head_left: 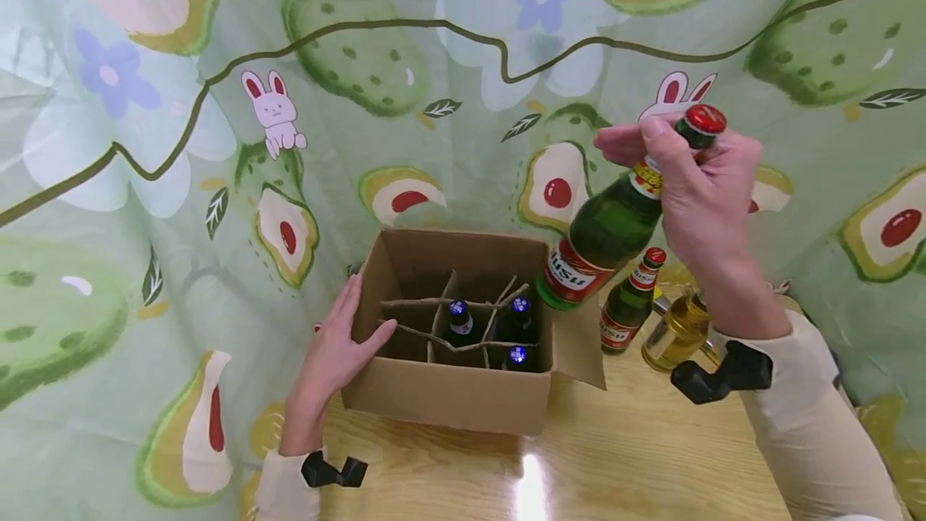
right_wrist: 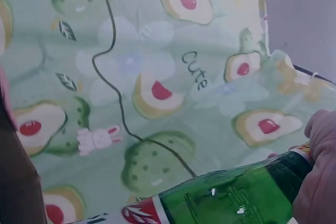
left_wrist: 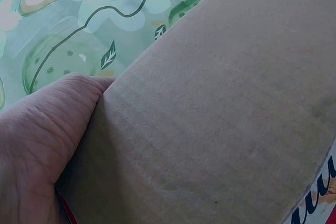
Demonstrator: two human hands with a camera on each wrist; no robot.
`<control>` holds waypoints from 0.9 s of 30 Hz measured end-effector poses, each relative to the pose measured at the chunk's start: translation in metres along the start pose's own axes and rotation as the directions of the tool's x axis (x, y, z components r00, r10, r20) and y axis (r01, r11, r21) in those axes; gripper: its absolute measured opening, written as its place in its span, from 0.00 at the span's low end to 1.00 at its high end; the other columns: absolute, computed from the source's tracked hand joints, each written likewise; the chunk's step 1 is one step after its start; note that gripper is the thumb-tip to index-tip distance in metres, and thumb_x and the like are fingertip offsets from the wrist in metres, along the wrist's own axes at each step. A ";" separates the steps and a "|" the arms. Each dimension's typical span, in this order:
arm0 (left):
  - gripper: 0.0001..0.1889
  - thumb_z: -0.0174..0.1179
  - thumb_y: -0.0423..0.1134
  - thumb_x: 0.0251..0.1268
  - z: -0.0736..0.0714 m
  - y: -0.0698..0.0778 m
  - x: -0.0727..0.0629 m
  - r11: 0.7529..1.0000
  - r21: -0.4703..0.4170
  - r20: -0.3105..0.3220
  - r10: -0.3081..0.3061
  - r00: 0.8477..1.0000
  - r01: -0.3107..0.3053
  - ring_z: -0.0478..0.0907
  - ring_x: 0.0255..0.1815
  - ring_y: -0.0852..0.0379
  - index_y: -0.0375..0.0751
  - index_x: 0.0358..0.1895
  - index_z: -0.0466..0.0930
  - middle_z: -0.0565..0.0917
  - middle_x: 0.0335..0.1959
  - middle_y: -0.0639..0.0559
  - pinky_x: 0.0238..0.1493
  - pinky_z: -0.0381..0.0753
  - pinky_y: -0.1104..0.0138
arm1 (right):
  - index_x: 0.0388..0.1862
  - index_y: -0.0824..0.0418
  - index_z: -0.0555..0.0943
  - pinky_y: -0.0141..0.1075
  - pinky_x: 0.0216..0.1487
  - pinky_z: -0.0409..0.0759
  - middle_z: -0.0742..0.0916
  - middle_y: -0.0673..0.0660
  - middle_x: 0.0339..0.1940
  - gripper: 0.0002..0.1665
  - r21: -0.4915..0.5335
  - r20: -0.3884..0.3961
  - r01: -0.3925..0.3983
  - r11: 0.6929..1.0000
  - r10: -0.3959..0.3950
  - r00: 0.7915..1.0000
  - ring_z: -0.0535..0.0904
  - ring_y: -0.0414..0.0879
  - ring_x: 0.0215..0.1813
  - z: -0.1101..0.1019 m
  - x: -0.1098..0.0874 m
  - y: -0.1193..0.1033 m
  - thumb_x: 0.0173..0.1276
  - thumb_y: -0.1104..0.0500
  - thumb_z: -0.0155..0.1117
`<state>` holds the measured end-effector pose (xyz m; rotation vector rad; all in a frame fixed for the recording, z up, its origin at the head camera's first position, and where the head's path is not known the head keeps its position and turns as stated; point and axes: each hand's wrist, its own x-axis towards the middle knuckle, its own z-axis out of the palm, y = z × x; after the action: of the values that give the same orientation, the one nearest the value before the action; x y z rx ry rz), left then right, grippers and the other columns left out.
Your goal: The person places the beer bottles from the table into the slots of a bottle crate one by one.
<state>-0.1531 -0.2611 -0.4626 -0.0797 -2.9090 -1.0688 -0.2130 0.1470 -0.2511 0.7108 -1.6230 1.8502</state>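
Observation:
My right hand (head_left: pixel 705 183) grips a green glass beer bottle (head_left: pixel 611 223) by its neck, red cap uppermost. The bottle hangs tilted over the right end of an open cardboard box (head_left: pixel 448 396), its base overlapping the box's right rim in the head view. In the right wrist view the fingers wrap the neck of the same bottle (right_wrist: pixel 226 198). At the box's left front corner my left hand (head_left: pixel 340 348) holds the wall, thumb over the rim and fingers along the outside. Cardboard dividers (head_left: pixel 412 301) split the inside, where three dark bottles (head_left: pixel 460 324) with blue caps stand.
Right of the box stands another red-capped green bottle (head_left: pixel 628 308), beside a yellow glass container (head_left: pixel 676 332). A box flap (head_left: pixel 579 348) sticks out towards them. Behind the wooden table (head_left: pixel 615 449) hangs a patterned curtain (head_left: pixel 463 143).

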 end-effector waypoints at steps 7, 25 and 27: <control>0.55 0.60 0.71 0.68 -0.001 0.000 0.000 1.000 -0.007 -0.024 0.003 1.000 -0.004 0.47 0.86 0.41 0.55 0.87 0.39 0.45 0.88 0.52 0.78 0.53 0.34 | 0.37 0.75 0.88 0.40 0.50 0.87 0.93 0.61 0.36 0.20 0.072 0.058 -0.003 0.997 -0.002 0.998 0.91 0.51 0.39 0.057 0.012 0.045 0.81 0.60 0.58; 0.55 0.61 0.71 0.67 -0.003 -0.001 -0.003 1.000 -0.023 -0.029 0.009 1.000 -0.009 0.49 0.86 0.42 0.52 0.87 0.42 0.46 0.87 0.52 0.78 0.57 0.37 | 0.34 0.73 0.87 0.31 0.34 0.79 0.90 0.65 0.30 0.18 0.067 0.065 -0.190 0.980 0.186 0.980 0.87 0.49 0.39 0.173 -0.022 0.162 0.79 0.60 0.63; 0.55 0.61 0.71 0.67 -0.003 0.000 -0.002 1.000 -0.023 -0.034 0.013 0.999 -0.014 0.49 0.86 0.42 0.52 0.87 0.42 0.46 0.87 0.52 0.77 0.58 0.37 | 0.35 0.72 0.87 0.31 0.30 0.74 0.88 0.66 0.30 0.16 0.042 0.073 -0.199 0.979 0.196 0.978 0.83 0.44 0.33 0.178 -0.028 0.173 0.79 0.60 0.63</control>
<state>-0.1513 -0.2633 -0.4608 -0.0806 -2.8622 -1.0907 -0.3138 -0.0487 -0.3682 0.6606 -1.7526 2.0320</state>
